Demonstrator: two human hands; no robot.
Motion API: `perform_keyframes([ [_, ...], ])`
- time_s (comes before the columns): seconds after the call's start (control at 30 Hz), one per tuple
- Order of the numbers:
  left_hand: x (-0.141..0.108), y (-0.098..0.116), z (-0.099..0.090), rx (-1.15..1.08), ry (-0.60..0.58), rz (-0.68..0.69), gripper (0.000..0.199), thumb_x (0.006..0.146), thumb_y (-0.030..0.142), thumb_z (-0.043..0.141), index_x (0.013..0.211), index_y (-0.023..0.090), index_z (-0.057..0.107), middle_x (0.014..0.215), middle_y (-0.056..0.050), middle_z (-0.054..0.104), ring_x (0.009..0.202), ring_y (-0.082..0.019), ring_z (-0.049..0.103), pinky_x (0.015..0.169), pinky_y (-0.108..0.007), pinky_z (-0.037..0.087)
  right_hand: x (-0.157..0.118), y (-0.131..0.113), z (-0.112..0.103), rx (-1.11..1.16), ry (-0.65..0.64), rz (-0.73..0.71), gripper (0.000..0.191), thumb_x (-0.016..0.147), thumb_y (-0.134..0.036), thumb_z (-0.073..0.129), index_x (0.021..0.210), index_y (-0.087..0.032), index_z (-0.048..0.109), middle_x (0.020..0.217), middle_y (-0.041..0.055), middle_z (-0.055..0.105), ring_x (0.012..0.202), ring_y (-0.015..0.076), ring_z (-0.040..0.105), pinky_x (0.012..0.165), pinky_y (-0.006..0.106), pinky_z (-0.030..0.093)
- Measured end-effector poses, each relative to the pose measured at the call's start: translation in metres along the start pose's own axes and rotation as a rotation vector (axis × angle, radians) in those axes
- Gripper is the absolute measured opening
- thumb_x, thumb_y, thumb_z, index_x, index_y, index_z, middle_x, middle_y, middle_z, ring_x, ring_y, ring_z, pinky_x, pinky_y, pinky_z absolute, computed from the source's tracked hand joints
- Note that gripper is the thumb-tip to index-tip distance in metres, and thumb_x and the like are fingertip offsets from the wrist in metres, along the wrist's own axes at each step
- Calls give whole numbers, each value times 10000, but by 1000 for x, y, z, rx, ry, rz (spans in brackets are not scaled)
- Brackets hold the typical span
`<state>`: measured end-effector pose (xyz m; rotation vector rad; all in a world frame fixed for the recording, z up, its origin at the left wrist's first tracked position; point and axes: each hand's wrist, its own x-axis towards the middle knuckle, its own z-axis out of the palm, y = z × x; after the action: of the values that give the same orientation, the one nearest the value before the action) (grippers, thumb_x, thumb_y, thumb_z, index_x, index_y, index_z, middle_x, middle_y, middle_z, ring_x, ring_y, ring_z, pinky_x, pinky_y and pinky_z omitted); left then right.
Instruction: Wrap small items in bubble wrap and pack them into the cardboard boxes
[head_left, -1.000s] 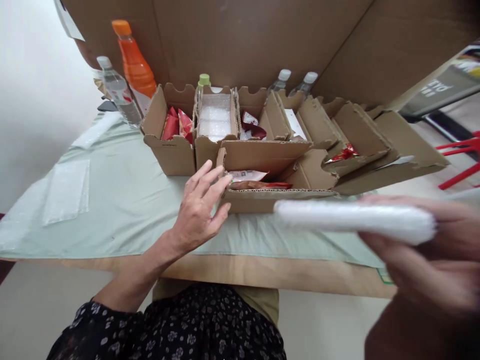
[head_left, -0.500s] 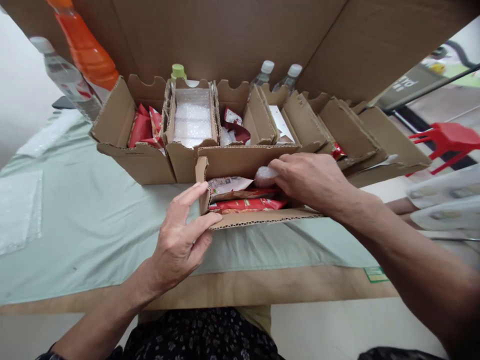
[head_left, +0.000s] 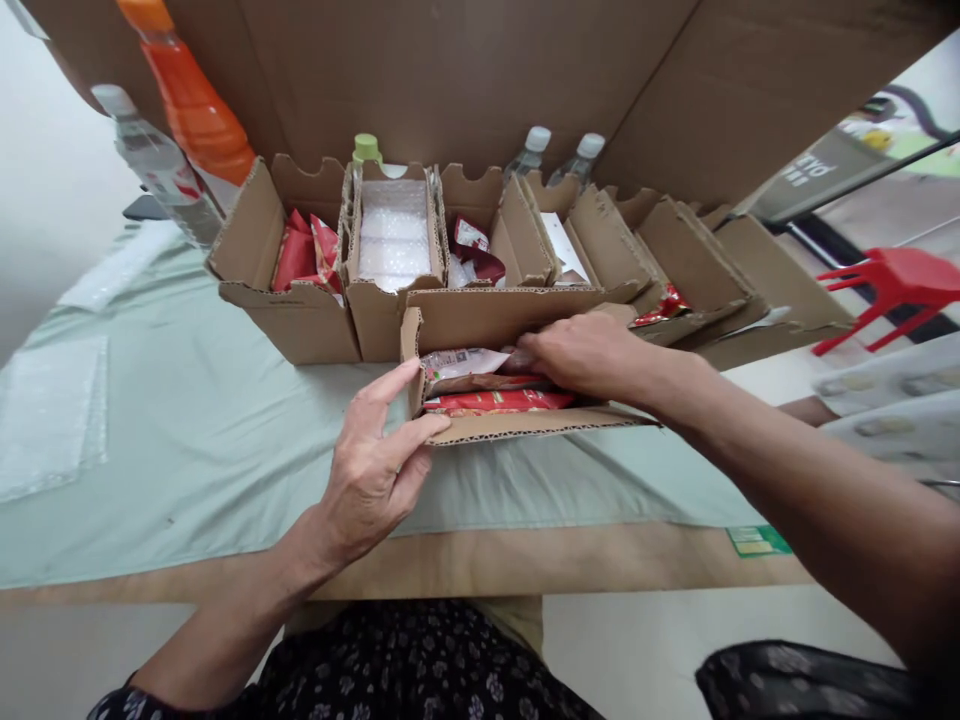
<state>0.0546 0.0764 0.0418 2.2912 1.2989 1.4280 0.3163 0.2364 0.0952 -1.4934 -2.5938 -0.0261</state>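
An open cardboard box (head_left: 525,312) lies in front of me with several packets in it. My left hand (head_left: 379,455) grips its left end, the thumb on the near wall and the fingers at the end flap. Inside, a red packet (head_left: 499,401) rests along the near wall, and a white printed packet (head_left: 461,366) sits behind it. My right hand (head_left: 581,352) reaches down into the right part of the box. Its fingers are curled, with the tips hidden, on a small bubble-wrapped item that hardly shows.
Behind stands a row of open boxes (head_left: 292,325), holding red packets and a bubble-wrapped block (head_left: 394,230). An orange bottle (head_left: 202,110) and clear bottles (head_left: 161,165) stand behind them. Bubble-wrap sheets (head_left: 52,415) lie left on the green cloth (head_left: 217,440). A red stool (head_left: 896,290) is at right.
My right hand has moved lower and slightly left into the box, and the bubble-wrapped item has gone almost out of sight under it. My left hand keeps its hold on the box end.
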Motion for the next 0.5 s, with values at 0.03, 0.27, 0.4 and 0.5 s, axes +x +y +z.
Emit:
perform_keyframes([
  [0.03,-1,1,-1,1,24,-11,435,960,82,597,1332,303,641,1619,-90,439,1440,-292,528,1165,-510,496,-10,-1,-16,-81,-31,-2,247,870,-392,744,712,-204,723,685,48,746,676,211,699,651,312,443],
  [0.27,-27,-11,3,-55,58,-276,699,955,225,643,1596,293,372,1584,-149,464,1421,-305,526,1139,-519,511,-146,7,-62,24,427,371,219,937,-394,625,985,-243,776,877,83,806,737,209,725,708,342,533],
  [0.4,-40,-23,28,-232,-10,-479,773,921,301,659,1614,291,317,1598,-160,437,1410,-321,526,1115,-544,513,-169,-1,6,452,318,437,308,864,-399,677,1117,-229,713,1027,123,800,865,266,752,667,373,579],
  [0.5,-37,-26,46,-371,-58,-567,803,891,338,670,1607,274,313,1593,-162,447,1445,-333,486,1136,-553,487,-144,-9,55,662,264,408,472,821,-500,701,1184,-202,653,1170,146,763,981,290,736,784,434,612],
])
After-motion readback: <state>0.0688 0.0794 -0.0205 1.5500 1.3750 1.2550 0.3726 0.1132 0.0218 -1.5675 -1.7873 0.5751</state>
